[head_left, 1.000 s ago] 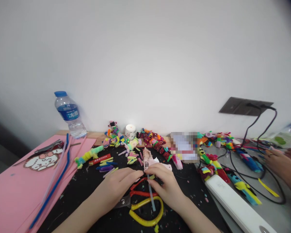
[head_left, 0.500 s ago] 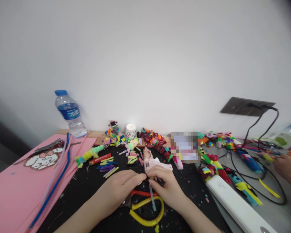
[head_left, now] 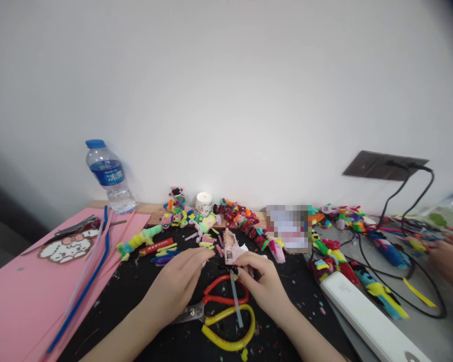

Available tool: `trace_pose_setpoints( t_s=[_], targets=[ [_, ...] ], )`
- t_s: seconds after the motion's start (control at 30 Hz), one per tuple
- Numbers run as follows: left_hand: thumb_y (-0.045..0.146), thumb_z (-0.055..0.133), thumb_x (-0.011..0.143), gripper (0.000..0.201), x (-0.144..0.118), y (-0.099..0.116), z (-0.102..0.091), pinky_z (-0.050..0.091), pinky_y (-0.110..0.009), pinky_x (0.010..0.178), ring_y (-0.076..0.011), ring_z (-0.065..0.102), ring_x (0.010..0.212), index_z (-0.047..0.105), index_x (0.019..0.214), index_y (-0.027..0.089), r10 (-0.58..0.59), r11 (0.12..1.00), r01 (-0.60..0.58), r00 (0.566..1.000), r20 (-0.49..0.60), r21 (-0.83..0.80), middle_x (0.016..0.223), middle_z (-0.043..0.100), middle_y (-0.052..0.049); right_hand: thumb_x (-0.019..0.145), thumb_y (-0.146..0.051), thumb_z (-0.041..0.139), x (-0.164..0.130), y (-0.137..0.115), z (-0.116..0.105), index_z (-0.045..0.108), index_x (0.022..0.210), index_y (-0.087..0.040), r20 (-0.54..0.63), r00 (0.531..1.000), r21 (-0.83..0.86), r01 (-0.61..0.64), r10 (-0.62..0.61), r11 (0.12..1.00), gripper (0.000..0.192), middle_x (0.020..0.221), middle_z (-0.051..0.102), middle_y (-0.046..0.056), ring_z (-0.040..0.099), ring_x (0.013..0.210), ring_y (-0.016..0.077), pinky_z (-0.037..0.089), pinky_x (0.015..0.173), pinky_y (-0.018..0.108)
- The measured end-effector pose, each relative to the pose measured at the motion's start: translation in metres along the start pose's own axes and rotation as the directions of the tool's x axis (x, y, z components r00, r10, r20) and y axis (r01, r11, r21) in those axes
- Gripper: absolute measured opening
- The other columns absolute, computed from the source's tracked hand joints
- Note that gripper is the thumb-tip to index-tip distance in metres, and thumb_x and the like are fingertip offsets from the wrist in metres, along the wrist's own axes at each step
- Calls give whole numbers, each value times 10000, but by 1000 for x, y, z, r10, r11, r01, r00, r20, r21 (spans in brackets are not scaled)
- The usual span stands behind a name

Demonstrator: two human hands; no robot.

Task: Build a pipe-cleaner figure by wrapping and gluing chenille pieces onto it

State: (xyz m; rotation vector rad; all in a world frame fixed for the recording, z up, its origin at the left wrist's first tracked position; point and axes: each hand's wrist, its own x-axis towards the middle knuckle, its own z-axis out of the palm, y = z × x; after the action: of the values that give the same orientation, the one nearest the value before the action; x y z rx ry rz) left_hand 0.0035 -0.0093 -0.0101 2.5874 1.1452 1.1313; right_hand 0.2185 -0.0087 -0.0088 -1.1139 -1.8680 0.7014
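Observation:
My right hand (head_left: 262, 279) pinches a small black fuzzy piece (head_left: 232, 270), maybe a bit of pipe cleaner, just in front of the pink glue gun (head_left: 231, 251). A clear glue stick (head_left: 236, 301) extends from the gun toward me. My left hand (head_left: 183, 284) hovers to the left with fingers stretched out and nothing visible in them. Under and between the hands lie scissors with one red and one yellow handle loop (head_left: 253, 327), their blades partly under my left hand.
Pipe-cleaner figures (head_left: 245, 223) line the wall, beside a white candle jar (head_left: 204, 203). A water bottle (head_left: 111, 176) and pink sheets (head_left: 18, 296) are left. At right are a long white device (head_left: 373, 322), black cables (head_left: 436, 286) and another person's hand (head_left: 447, 259).
My left hand has drawn away leftward from my right hand, uncovering the scissors' blades and red handle. The black piece now shows in my right fingers.

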Motion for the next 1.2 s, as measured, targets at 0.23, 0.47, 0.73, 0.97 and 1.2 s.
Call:
trace_pose_setpoints(
  t_s=[0.23, 0.47, 0.73, 0.97, 1.2],
  targets=[
    [89, 376, 846, 225, 3, 2, -5, 472, -288, 766, -174, 580, 831, 535, 986, 164, -113, 993, 107, 988, -102, -56, 862, 604, -68, 772, -149, 534, -1, 3, 0, 637, 771, -163, -33, 999, 30, -33, 34, 999, 104, 654, 552, 5, 445, 547, 112, 358, 506, 222],
    [163, 457, 871, 212, -1, 0, 0, 469, -275, 771, -166, 593, 827, 527, 1069, 189, -125, 989, 124, 992, -3, -84, 871, 636, -46, 785, -179, 542, 0, 1, 0, 625, 716, -160, -24, 997, 93, -75, 78, 993, 110, 646, 554, 2, 449, 553, 109, 374, 515, 217],
    [221, 439, 893, 206, -2, 1, 7, 482, -266, 776, -170, 596, 874, 575, 1047, 206, 2, 995, 11, 992, 130, -100, 936, 651, -56, 774, -265, 580, -2, -3, 4, 635, 728, -154, 78, 986, 244, -162, 147, 956, 132, 678, 604, 21, 542, 617, 136, 451, 566, 241],
    [173, 419, 902, 185, -4, -1, 8, 475, -264, 757, -163, 582, 851, 578, 997, 177, 27, 992, -8, 988, 153, -124, 901, 645, -56, 777, -212, 559, -3, -4, 5, 643, 795, -154, 109, 986, 181, -145, 127, 973, 103, 660, 565, -1, 483, 552, 107, 406, 522, 217],
    [158, 428, 897, 171, -4, -2, 9, 469, -263, 756, -158, 579, 847, 564, 993, 194, 5, 988, 22, 986, 167, -155, 899, 636, -42, 747, -87, 542, -5, -3, 1, 648, 888, -192, 92, 995, 104, -42, 32, 994, 205, 747, 582, 9, 482, 591, 114, 398, 559, 225]
  ],
)
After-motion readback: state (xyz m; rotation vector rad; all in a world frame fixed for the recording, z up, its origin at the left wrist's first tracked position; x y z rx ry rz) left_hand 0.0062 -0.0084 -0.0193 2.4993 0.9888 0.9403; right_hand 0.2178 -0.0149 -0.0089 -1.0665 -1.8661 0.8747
